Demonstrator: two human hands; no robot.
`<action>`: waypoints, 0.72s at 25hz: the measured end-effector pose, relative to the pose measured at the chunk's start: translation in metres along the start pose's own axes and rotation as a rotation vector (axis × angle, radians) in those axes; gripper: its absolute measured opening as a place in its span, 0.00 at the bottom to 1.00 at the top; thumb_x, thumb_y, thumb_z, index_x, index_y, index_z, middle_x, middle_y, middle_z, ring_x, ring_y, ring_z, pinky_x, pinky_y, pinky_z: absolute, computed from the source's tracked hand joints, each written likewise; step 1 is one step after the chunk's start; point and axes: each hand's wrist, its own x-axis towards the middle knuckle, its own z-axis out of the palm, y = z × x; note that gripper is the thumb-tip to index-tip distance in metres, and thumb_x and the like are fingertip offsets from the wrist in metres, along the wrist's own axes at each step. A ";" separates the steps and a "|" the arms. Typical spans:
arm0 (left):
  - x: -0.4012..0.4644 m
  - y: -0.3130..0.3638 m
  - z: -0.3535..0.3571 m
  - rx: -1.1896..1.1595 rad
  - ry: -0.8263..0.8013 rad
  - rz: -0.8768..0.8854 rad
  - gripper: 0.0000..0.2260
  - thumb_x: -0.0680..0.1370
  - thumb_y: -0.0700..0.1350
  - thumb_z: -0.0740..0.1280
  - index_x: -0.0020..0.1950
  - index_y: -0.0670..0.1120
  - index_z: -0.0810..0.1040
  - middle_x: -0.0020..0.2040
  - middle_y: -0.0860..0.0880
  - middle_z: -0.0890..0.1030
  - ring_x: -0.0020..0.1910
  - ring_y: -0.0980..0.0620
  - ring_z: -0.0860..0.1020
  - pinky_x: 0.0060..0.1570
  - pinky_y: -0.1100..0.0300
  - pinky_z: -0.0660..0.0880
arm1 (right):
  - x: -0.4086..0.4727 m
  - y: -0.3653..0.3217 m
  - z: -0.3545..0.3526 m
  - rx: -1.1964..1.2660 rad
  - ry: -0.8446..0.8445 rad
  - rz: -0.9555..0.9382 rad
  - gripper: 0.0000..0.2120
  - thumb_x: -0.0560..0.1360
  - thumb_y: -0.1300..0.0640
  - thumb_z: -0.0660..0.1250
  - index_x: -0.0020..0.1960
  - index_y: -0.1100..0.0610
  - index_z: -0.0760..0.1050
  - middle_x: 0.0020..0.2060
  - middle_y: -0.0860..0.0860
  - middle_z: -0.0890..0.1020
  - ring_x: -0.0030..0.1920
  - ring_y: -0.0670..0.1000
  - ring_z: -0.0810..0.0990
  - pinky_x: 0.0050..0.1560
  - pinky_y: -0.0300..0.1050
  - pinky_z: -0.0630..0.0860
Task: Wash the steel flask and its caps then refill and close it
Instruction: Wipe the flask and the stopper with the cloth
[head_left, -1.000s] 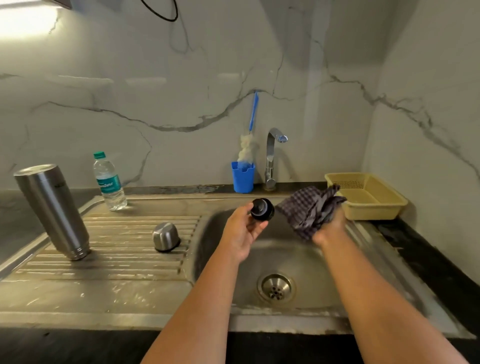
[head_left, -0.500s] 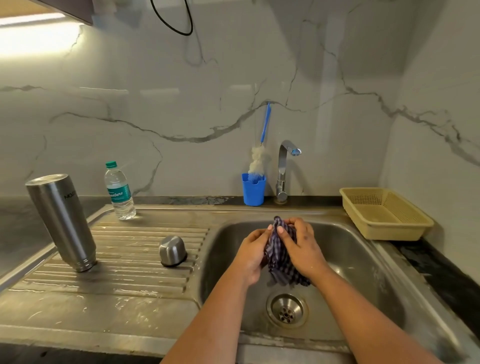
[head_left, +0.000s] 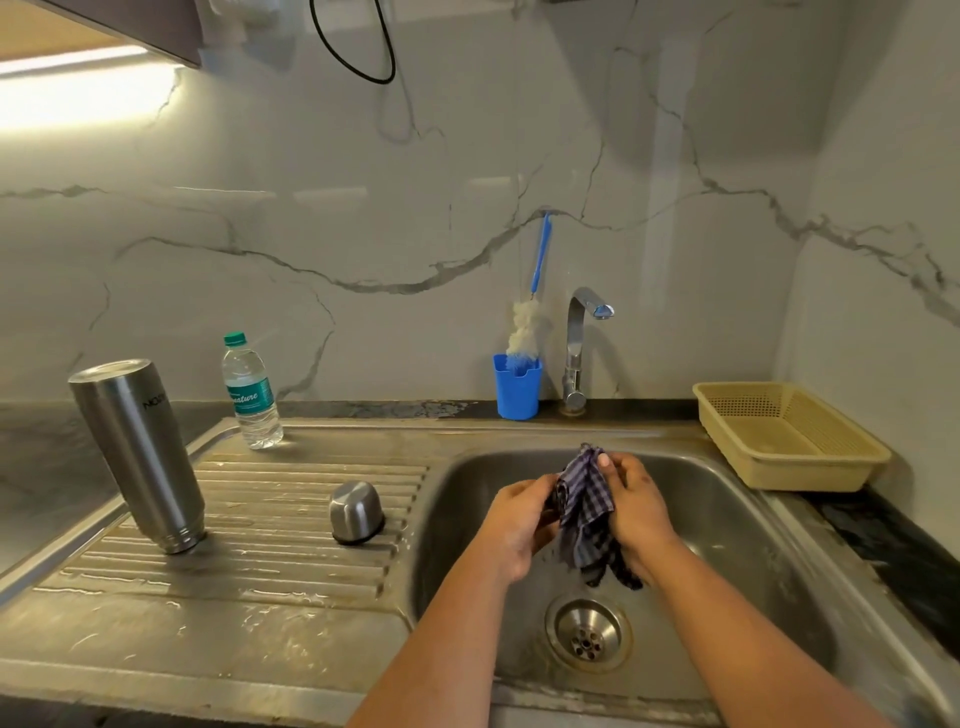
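The steel flask (head_left: 137, 452) stands upside down on the ribbed drainboard (head_left: 291, 525) at the left. A steel outer cap (head_left: 356, 512) sits mouth down on the drainboard nearer the sink. Over the sink basin (head_left: 737, 551) my left hand (head_left: 519, 519) holds the small black inner cap, almost wholly hidden behind a checked cloth (head_left: 584, 512). My right hand (head_left: 636, 512) grips that cloth and presses it against the cap. A water bottle (head_left: 251, 392) with a green top stands at the back of the drainboard.
A tap (head_left: 579, 348) rises behind the basin, with a blue holder (head_left: 517, 387) and a bottle brush (head_left: 527, 317) to its left. A yellow plastic basket (head_left: 789, 436) sits on the counter at the right. The drain (head_left: 588, 634) lies below my hands.
My hands came together over the basin: the cloth now wraps the black cap that my left hand held in the open a second ago. The view has shifted slightly down.
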 end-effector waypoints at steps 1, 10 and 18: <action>0.001 -0.001 -0.001 0.011 0.000 -0.007 0.09 0.80 0.42 0.68 0.57 0.39 0.81 0.44 0.45 0.84 0.41 0.53 0.82 0.41 0.60 0.78 | -0.001 0.000 0.001 -0.115 -0.004 0.005 0.16 0.82 0.43 0.52 0.63 0.48 0.71 0.59 0.53 0.76 0.60 0.54 0.74 0.63 0.57 0.72; 0.003 0.000 -0.015 -0.179 -0.019 -0.094 0.13 0.77 0.49 0.71 0.53 0.40 0.84 0.46 0.42 0.86 0.47 0.48 0.83 0.50 0.56 0.80 | -0.009 -0.012 -0.019 -0.373 -0.425 -0.353 0.26 0.76 0.46 0.67 0.71 0.35 0.64 0.60 0.44 0.65 0.60 0.40 0.66 0.59 0.32 0.65; 0.004 -0.005 -0.011 0.211 -0.029 0.266 0.07 0.78 0.45 0.71 0.53 0.43 0.83 0.47 0.46 0.86 0.49 0.51 0.84 0.50 0.59 0.79 | -0.001 -0.002 -0.013 0.291 -0.348 0.156 0.20 0.73 0.46 0.69 0.63 0.52 0.76 0.53 0.55 0.84 0.54 0.56 0.82 0.58 0.54 0.78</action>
